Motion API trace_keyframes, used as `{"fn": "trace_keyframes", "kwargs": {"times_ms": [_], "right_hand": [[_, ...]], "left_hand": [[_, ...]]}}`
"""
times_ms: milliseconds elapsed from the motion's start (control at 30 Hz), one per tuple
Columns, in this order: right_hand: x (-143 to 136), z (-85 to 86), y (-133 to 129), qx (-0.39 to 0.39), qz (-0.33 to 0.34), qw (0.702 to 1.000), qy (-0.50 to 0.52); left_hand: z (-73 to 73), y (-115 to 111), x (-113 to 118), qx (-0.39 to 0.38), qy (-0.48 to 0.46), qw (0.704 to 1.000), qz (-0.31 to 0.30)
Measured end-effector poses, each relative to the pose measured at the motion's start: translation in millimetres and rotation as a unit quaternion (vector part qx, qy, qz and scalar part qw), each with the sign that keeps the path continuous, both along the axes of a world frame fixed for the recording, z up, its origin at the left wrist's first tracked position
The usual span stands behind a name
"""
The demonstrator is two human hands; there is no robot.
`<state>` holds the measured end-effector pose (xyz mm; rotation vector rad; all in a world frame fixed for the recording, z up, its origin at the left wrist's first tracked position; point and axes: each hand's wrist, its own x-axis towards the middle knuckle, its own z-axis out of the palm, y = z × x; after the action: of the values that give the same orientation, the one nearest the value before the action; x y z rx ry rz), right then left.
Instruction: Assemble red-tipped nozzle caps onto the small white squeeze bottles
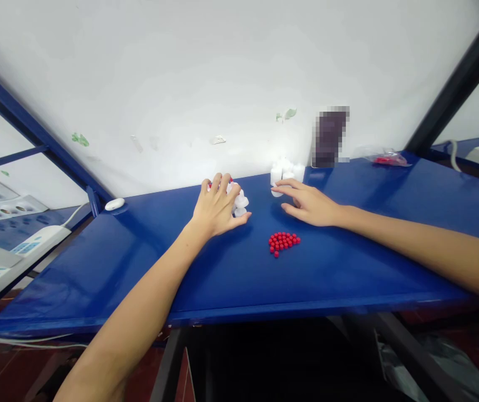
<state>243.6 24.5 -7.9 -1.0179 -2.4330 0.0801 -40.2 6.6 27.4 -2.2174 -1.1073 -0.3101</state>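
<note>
My left hand [218,207] is spread over a group of small white pieces [242,202], palm down, with its thumb stretched to the right. Bits of red show between and beyond its fingers; the hand hides most of this group. My right hand [306,202] has its fingers stretched to the left, thumb apart from them. Its fingertips reach a white rounded piece [277,191] in front of a cluster of white pieces [288,170] by the wall. Between the hands and nearer to me lies a patch of small red caps [283,242].
The blue table [223,285] meets a white wall [159,84]. A white oval case [114,204] lies at the back left. A dark blurred-out panel [330,138] leans at the wall. A clear bag with red pieces [386,159] sits back right. Power strips [17,254] stand left.
</note>
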Motion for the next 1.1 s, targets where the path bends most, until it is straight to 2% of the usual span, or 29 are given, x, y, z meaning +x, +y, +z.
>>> {"fn": "trace_keyframes", "kwargs": {"times_ms": [200,367,500,900,1100], "right_hand": [[-0.3,0.2,0.0,0.007,0.005,1.000,-0.001],[-0.3,-0.5,0.8,0.004,0.004,1.000,-0.001],[0.0,-1.0,1.1,0.000,0.002,1.000,-0.004],[0.1,-1.9,2.1,0.006,0.007,1.000,0.002],[0.1,-2.1,2.3,0.008,0.013,1.000,0.006]], "left_hand": [[-0.2,7.3,-10.9,-0.010,-0.036,0.996,-0.082],[6.3,10.7,-16.3,-0.013,-0.083,0.988,-0.129],[10.9,13.2,-21.5,-0.023,-0.079,0.984,-0.159],[8.4,16.5,-25.9,-0.043,-0.087,0.984,-0.150],[5.8,13.3,-22.5,-0.078,-0.082,0.976,-0.189]]}}
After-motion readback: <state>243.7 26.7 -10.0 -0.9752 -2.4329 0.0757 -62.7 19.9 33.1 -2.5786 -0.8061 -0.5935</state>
